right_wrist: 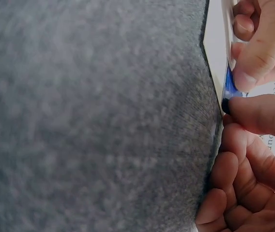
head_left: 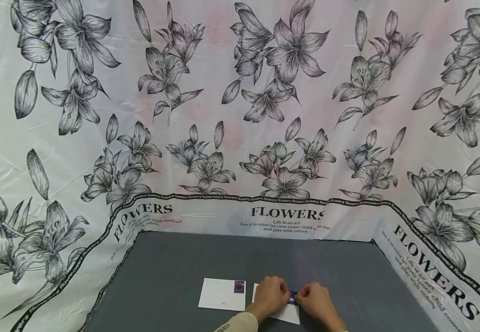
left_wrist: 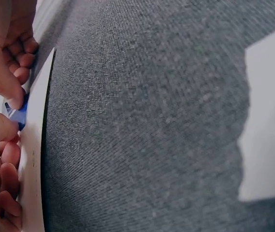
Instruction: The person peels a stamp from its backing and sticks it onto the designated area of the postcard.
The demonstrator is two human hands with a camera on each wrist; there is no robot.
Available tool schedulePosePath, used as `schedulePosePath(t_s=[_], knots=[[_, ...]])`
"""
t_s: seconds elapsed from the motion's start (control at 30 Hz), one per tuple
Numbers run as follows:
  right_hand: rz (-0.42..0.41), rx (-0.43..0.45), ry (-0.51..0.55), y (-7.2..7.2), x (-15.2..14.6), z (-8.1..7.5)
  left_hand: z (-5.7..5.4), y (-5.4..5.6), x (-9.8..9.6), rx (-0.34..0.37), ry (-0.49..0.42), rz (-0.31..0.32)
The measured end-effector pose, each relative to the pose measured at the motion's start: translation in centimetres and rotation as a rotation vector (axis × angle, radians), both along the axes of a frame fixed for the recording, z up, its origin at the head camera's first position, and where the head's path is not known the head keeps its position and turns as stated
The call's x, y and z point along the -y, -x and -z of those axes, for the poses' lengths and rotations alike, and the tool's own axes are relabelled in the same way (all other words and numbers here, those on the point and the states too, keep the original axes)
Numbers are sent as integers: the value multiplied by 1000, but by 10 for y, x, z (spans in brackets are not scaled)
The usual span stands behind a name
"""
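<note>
My left hand point(head_left: 271, 293) and right hand point(head_left: 315, 299) meet over a white card or envelope point(head_left: 287, 315) on the dark grey table. Between their fingertips is a small glossy blue sticker point(head_left: 292, 297), stamp-like, near the top right of the card. In the left wrist view, thumb and fingers of both hands pinch the blue sticker point(left_wrist: 18, 115) from opposite sides. The right wrist view shows the sticker point(right_wrist: 231, 87) slightly bent just at the card's surface. Whether any of it is stuck down, I cannot tell. The fingers hide part of the card.
To the left lies a second white card or envelope point(head_left: 219, 295) bearing a purple stamp-like sticker point(head_left: 239, 287) in its top right corner. A white curtain point(head_left: 281, 221) printed with flowers surrounds the grey tabletop point(head_left: 173, 263) at the back and sides.
</note>
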State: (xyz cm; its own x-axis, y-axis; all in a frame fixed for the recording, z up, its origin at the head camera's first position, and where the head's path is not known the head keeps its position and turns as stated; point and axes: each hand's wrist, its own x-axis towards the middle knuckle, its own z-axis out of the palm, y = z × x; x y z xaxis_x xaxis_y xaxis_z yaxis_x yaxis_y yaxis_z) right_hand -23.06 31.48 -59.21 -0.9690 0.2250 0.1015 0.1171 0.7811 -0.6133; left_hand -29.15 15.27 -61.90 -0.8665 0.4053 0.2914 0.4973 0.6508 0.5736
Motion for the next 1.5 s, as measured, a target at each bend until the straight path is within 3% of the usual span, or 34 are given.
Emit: schedulePosePath(t_s=[0.33,0.57,0.7,0.93,1.17,1.5], knots=[[1,-8,-20,0,2,1,0,0,0,-30,28,-6],[13,-17,-31,0,3,1,0,-1,0,-88,26,-20],[-4,-56,-53,3,0,7,0,-3,0,-105,39,-35],[-62,-161,-121,7,-5,19,3,0,-3,-65,73,-57],[-78,-76,-97,4,1,7,7,2,-3,-102,83,-13],[-63,-75,-91,4,-1,6,4,2,-1,-68,113,29]])
